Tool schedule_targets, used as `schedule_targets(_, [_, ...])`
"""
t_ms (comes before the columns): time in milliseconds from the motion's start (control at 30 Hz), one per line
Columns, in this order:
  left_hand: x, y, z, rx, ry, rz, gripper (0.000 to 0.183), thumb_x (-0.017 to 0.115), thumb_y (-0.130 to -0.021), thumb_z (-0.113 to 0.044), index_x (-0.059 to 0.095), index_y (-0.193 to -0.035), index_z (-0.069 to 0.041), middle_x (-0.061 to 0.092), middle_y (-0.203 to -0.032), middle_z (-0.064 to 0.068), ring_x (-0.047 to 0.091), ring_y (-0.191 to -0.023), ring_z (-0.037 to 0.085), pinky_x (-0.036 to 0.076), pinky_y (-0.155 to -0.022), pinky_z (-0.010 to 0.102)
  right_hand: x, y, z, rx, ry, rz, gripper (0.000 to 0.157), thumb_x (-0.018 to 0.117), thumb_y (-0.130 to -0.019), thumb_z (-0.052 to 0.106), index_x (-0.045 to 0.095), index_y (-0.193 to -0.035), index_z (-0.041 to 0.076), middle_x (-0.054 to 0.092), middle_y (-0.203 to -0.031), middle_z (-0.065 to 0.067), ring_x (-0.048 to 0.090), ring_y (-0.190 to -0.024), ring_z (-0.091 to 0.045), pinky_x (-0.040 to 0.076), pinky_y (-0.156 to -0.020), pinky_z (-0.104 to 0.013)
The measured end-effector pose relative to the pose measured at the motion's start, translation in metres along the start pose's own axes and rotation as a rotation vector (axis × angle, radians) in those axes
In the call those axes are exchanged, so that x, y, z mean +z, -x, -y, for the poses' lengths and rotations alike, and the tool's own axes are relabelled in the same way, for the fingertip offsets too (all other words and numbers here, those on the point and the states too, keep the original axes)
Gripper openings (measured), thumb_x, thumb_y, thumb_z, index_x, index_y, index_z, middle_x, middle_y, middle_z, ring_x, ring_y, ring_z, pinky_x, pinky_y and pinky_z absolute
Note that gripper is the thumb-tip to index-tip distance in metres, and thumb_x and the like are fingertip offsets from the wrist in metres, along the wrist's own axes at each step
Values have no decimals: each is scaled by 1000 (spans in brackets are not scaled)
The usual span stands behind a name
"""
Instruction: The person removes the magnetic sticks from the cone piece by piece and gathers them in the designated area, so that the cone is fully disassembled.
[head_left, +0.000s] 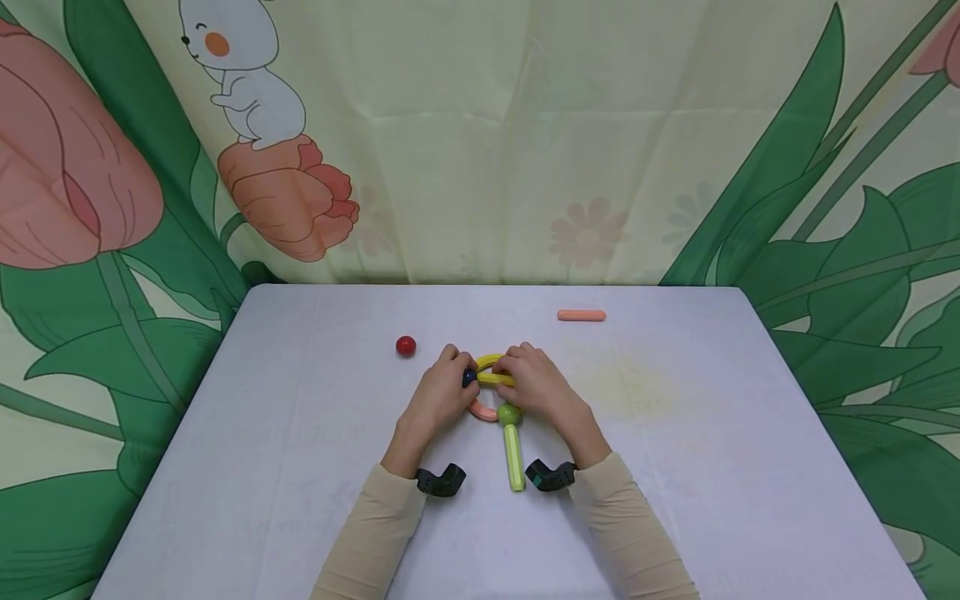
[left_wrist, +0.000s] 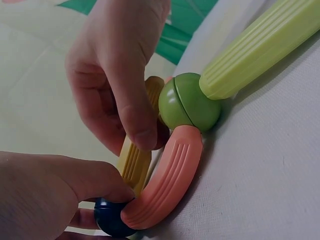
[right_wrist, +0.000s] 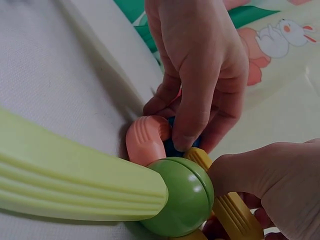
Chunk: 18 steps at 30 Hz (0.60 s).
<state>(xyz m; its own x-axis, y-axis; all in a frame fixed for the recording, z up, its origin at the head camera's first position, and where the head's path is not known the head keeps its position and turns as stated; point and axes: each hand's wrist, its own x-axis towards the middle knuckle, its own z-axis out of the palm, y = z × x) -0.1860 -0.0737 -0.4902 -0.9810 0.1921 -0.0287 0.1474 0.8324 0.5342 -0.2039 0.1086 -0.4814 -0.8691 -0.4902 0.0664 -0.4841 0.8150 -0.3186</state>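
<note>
Two beige sleeves (head_left: pixel 375 533) reach in from the near edge, and at each cuff sits a small black device (head_left: pixel 441 481). Between them, near the middle of the white table (head_left: pixel 262 467), lies a toy figure built of ribbed, smooth-coloured rods and glossy balls.

Its nearest part is a straight pale-green rod (head_left: pixel 513 457), tapering a little at the ends, grooved along its length, and pointing toward the person. Its far end meets a shiny mid-green ball (head_left: pixel 508 414) with a seam line round it. From that ball a curved salmon-pink rod (left_wrist: pixel 170 175), marked with fine parallel grooves, bends left and away to a dark blue ball (left_wrist: pixel 112 217), also glossy.

The left hand (head_left: pixel 444 390) grips the blue ball between thumb and fingers. The right hand (head_left: pixel 538 385) pinches a straight yellow rod (right_wrist: pixel 240 217), ribbed and mustard-toned in the wrist views, whose left end is at the blue ball. Just beyond it a curved yellow rod (head_left: pixel 490 362) arches between the hands; its right end is hidden by the right fingers.

Farther off, a red ball (head_left: pixel 406 346) rests to the left and a straight pink rod (head_left: pixel 581 315) lies to the right near the far edge. Behind hangs a pale backdrop (head_left: pixel 465 167) printed with tulips, leaves and a white rabbit.
</note>
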Motion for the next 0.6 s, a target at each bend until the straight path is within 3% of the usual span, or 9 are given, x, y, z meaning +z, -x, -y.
schedule_targets(600, [-1, -1, 0, -19, 13, 9, 26, 68, -92, -19, 66, -117, -11, 55, -116, 7, 62, -99, 22, 56, -97, 39, -11, 3, -7, 27, -8, -33, 25, 76, -89, 19, 75, -111, 9, 69, -108, -5, 59, -98, -22, 51, -89, -37])
